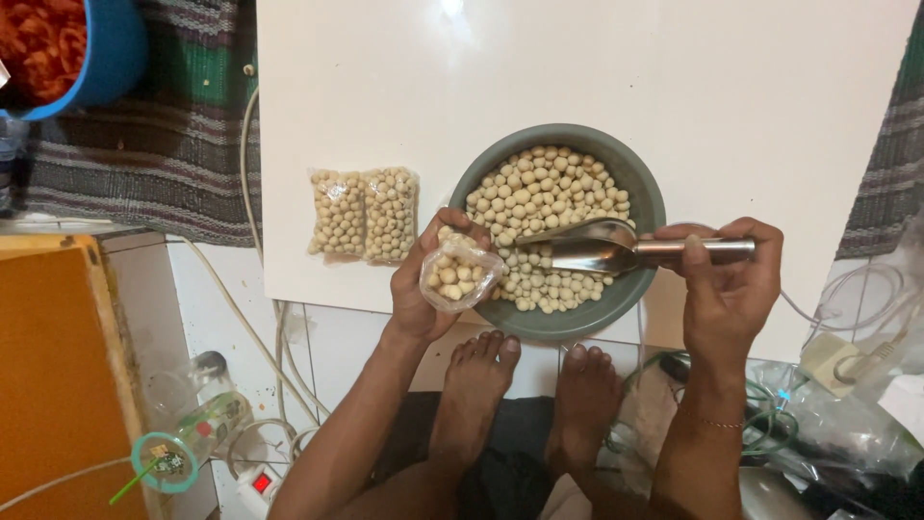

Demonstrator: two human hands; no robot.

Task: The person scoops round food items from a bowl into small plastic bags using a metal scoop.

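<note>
**Soft bag, part-filled, held at the bowl's rim**

A small clear bag (460,274) of pale round nuts is cupped in the left hand (423,289), fingers curled around it, above the grey bowl (643,197). It is judged light, limp and slippery, best gripped near its mouth. A metal spoon (602,248) is pinched by the right hand (731,279).

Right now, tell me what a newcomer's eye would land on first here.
The grey bowl heaped with pale round balls sits mid-frame on the white board. Over it, the left hand holds a small clear bag part-filled with balls, and the right hand holds a metal scoop.
</note>
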